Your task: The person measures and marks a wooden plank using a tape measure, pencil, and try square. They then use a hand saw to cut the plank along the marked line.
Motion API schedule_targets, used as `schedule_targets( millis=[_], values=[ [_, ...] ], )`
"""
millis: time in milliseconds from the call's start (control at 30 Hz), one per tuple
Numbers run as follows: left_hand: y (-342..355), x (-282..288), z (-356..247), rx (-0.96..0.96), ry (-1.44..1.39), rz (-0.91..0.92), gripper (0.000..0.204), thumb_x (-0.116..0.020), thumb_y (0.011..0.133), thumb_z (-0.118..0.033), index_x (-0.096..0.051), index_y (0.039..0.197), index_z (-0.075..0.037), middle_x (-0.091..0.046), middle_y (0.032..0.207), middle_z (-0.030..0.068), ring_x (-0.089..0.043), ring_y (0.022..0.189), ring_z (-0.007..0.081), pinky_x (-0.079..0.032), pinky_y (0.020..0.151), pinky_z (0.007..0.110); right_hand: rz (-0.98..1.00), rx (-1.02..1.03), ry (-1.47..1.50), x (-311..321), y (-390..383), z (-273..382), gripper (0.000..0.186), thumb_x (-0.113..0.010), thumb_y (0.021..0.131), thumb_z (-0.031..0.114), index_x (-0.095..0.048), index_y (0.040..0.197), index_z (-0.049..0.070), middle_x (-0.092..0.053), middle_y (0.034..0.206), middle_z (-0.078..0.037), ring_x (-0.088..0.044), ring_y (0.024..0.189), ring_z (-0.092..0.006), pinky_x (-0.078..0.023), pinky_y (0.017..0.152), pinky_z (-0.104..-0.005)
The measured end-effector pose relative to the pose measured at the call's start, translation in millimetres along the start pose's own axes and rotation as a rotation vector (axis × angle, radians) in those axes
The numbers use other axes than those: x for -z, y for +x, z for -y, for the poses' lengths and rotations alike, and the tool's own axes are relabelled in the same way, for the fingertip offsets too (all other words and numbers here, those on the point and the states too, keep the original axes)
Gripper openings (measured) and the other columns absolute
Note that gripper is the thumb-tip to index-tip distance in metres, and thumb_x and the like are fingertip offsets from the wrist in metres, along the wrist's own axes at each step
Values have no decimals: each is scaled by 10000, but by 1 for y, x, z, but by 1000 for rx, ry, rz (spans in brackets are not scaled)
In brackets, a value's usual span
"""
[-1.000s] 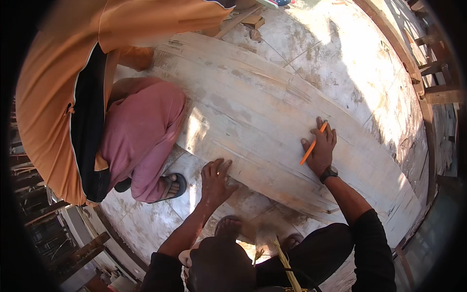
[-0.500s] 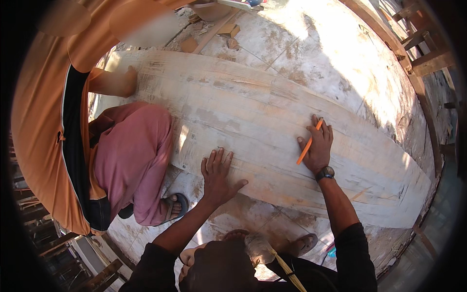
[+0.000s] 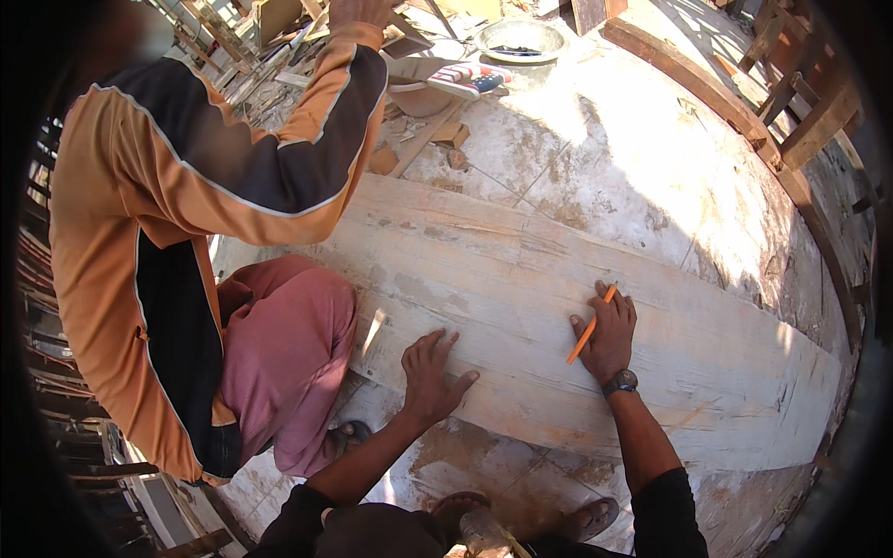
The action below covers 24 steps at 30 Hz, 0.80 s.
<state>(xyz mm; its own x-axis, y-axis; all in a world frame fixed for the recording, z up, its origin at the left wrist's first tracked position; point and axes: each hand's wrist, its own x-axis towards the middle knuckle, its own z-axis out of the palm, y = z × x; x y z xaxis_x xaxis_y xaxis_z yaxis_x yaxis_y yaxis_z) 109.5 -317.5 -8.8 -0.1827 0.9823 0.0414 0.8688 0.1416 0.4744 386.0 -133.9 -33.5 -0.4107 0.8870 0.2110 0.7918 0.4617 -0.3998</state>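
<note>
A long pale sheet of wood (image 3: 502, 321) with a rough, streaked surface lies on the floor before me. My left hand (image 3: 432, 378) rests on its near edge, thumb spread away from the fingers and nothing held. Further right, my right hand (image 3: 610, 337) lies on the sheet and holds an orange pencil (image 3: 586, 337), which slants between thumb and fingers. A dark wristwatch (image 3: 620, 381) is on my right wrist.
At the left a person in an orange and black jacket (image 3: 102, 260) crouches by the sheet, one arm raised. Wood scraps (image 3: 451, 135), a flip-flop (image 3: 468, 82) and a pale basin (image 3: 521, 39) lie beyond. A timber beam (image 3: 693, 86) edges the far right.
My view has tilted up, so the scene sits lower. The other person's hand has left the sheet and their arm is now raised. My left hand has shifted slightly right; the pencil stays in my right.
</note>
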Motion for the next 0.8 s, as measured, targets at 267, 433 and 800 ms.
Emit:
schedule_targets(
  millis=[267, 433, 800],
  values=[
    [25, 7, -5, 476, -1268, -295, 767, -628, 975, -455, -314, 1562, -74, -376, 1529, 183, -390, 1389, 344, -322, 1160, 502, -44, 26, -9, 7, -3, -8, 385, -718, 908, 310, -577, 1166, 62, -542, 1478, -183, -417, 1417, -390, -244, 1202, -583],
    [-2, -8, 47, 319, -1223, -206, 626, -490, 1064, -391, -304, 1565, -64, -420, 1537, 124, -392, 1426, 255, -302, 1195, 464, -68, 59, 46, -4, -5, 5, 396, -716, 915, 327, -573, 1172, 62, -556, 1464, -185, -424, 1409, -395, -251, 1197, -586],
    [-102, -43, 25, 471, -1035, -24, 435, -472, 1082, -283, -451, 1476, -101, -490, 1517, 60, -436, 1429, 225, -340, 1198, 410, -151, 65, 188, -9, -8, -17, 405, -731, 924, 275, -570, 1220, 49, -596, 1417, -177, -522, 1309, -396, -351, 1136, -530]
  ],
)
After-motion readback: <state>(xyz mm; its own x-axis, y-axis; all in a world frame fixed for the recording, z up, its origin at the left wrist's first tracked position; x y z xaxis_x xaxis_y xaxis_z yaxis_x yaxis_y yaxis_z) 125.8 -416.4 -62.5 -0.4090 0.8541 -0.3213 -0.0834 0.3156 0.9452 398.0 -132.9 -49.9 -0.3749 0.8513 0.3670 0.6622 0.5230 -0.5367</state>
